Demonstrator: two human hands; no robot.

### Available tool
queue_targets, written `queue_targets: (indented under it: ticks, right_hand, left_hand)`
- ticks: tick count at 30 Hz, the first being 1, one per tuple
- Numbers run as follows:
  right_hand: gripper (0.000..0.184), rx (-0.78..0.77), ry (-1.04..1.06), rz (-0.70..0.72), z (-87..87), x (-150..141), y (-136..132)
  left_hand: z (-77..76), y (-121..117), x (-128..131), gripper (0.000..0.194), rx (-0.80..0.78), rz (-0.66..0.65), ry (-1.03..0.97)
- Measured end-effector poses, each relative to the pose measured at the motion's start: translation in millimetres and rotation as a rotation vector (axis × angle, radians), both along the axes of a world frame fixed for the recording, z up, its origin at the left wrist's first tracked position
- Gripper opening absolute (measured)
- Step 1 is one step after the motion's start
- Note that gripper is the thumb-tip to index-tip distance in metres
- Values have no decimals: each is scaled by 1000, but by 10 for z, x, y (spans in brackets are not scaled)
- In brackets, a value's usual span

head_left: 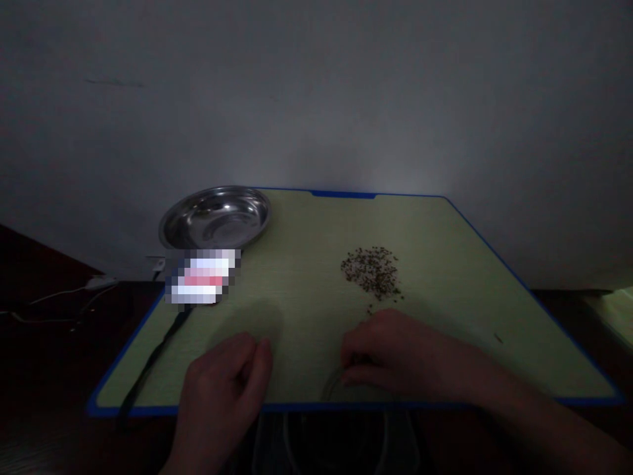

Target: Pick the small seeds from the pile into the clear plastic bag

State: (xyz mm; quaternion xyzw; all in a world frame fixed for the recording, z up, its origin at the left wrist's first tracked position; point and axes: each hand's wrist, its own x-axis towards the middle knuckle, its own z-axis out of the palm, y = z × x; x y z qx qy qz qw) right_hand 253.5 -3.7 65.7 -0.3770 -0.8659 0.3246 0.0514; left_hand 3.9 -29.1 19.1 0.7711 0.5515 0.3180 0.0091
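Observation:
A loose patch of small dark grains (372, 272), like seeds or peppercorns, lies spread on the pale green board (306, 264). Just in front of them is my right hand (383, 349), its fingers and thumb drawn together. Whatever sits between those fingertips is hidden. Below the same hand, the faint curved rim of a clear round vessel (332, 386) shows at the board's front edge; I cannot tell if the hand touches it. My left hand (225, 379) is curled into a loose fist over the front left of the board, with nothing visible in it.
A shiny steel basin (217, 218) stands at the back left. In front of it lies a blurred-out bright object (202, 277), with a black strap (153, 359) running to the board's front left corner. A small sliver (498, 338) lies at right. Behind rises a wall (316, 99).

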Motion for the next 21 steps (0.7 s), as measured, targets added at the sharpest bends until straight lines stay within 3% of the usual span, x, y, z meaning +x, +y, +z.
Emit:
queue_targets:
  ticks: [3,5,9,13,16,21]
  right_hand:
    - [19,25,39,-114,118,178,38]
    - [25,58,69,-288,169,400,65]
    - [30,108,91,-519,115,841,34]
    - [29,24,21,-487,-12,929,-69]
    - [27,9,-16,-423,-33,768,-96]
    - [21,110,-63,-316,-45,432,27]
  left_hand:
    - [0,-1,-6,41,-27,12,-10]
    - [-4,-1,-15,41,-43,13,-17]
    - [-8,-1,-29,42,-59,13,-24]
    - [-10,4,-24,43,-57,11,-17]
    - [-17,11,-18,42,-38,1,0]
    - [-17,12,-14,42,-49,20,11]
